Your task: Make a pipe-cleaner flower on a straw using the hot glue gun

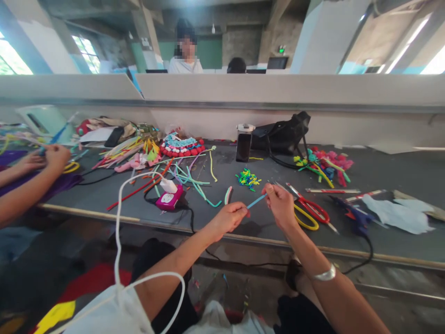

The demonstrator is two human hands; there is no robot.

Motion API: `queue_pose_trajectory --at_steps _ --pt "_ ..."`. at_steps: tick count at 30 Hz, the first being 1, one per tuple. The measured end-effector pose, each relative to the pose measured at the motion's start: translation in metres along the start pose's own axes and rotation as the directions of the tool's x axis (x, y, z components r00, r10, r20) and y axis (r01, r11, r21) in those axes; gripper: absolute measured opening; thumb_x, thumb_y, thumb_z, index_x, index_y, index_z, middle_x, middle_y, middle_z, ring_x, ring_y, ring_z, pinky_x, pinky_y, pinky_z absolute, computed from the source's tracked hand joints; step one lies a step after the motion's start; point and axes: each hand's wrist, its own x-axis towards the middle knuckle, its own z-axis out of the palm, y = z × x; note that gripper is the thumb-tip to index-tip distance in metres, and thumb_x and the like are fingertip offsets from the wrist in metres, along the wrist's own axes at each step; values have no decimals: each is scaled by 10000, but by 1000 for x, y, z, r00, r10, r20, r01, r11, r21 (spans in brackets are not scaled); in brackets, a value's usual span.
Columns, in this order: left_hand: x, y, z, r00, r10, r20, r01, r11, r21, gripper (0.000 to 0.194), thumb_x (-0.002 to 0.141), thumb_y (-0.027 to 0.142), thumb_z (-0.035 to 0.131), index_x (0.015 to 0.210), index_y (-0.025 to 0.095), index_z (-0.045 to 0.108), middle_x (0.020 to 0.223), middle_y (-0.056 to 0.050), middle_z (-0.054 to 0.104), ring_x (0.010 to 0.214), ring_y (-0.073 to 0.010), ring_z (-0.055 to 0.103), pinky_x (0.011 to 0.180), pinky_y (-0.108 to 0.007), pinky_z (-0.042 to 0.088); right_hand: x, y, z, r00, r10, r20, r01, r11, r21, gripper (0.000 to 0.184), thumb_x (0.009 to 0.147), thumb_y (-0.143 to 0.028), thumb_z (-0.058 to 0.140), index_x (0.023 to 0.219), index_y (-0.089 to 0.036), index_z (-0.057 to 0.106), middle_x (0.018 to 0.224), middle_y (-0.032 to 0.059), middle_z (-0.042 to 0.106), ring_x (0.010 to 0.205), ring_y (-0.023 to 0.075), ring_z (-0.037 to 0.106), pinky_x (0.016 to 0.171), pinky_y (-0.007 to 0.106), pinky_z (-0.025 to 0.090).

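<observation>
A light-blue pipe cleaner (256,201) stretches between my two hands above the front of the dark table. My left hand (230,218) is closed on its lower left end, and my right hand (280,204) pinches the upper right end. Just beyond them lies a small heap of short green, yellow and blue pieces (248,179). A short pink, white and green piece (228,195) rests near my left hand. Close to my right hand are scissors with red handles (314,208) and a yellow-handled pair (308,222).
A glue gun (358,217) with a cord lies right, beside white sheets (398,213). Left are a pink power socket (169,197) with a white cable, and loose pipe cleaners (194,183). A phone (244,147) and black bag (285,134) stand behind. A co-worker's hands (52,157) work far left.
</observation>
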Motion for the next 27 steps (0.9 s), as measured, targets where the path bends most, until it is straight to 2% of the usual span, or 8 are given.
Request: queue_pose_trajectory --at_steps 4,6,8,11,15,18,21,27 --pt "3 2 -5 994 -60 87 57 998 40 278 827 450 569 814 173 555 466 110 263 387 -54 158 390 -207 108 13 -9 -38 971 -12 -237 42 992 123 470 793 -627 601 698 -166 581 470 -61 416 402 65 355 388 198 280" --pt "9 7 -7 1000 -8 -4 8 996 85 278 837 447 556 801 171 554 476 104 285 393 -54 198 403 -200 152 13 -14 -52 962 -23 -271 60 990 126 462 781 -624 618 694 -172 577 460 -64 404 398 69 363 386 200 283" --pt "16 14 -4 968 185 -170 -157 974 165 253 834 421 573 803 171 565 519 79 368 457 -69 340 456 -195 266 5 -16 -56 973 -30 -227 48 996 74 442 795 -606 614 706 -173 593 466 -59 414 404 74 377 388 201 281" --pt "25 20 12 941 285 -182 -261 954 146 266 820 437 605 849 173 588 675 30 530 644 -102 511 606 -220 404 -13 -14 -47 996 -11 -93 5 998 -66 436 843 -586 557 734 -171 637 469 -47 432 414 82 389 398 204 286" --pt "32 14 43 991 113 69 -103 985 -138 343 777 469 656 898 163 559 789 -17 598 629 -114 563 555 -236 419 -30 -11 -33 999 -31 40 39 979 -200 406 863 -535 546 736 -174 684 488 -31 462 461 100 416 446 223 323" --pt "33 7 56 999 25 43 -13 969 -247 309 756 417 686 777 170 502 604 53 487 409 -31 318 397 -192 180 -34 -10 -29 993 1 120 24 978 -206 381 855 -509 568 722 -177 700 517 -13 504 482 111 420 460 243 327" --pt "30 9 56 1000 -16 8 18 962 -271 277 728 362 709 726 158 522 544 71 411 411 -25 246 392 -208 102 -34 -9 -31 985 67 159 -38 983 -180 379 841 -523 592 731 -179 706 500 -16 483 469 109 398 446 250 303" --pt "22 15 46 1000 -27 7 28 936 -352 211 747 317 696 735 137 587 481 99 318 390 -12 162 404 -220 73 -1 -8 -93 947 106 -302 -97 994 45 384 750 -563 671 750 -179 673 520 -33 445 439 84 352 421 237 243"
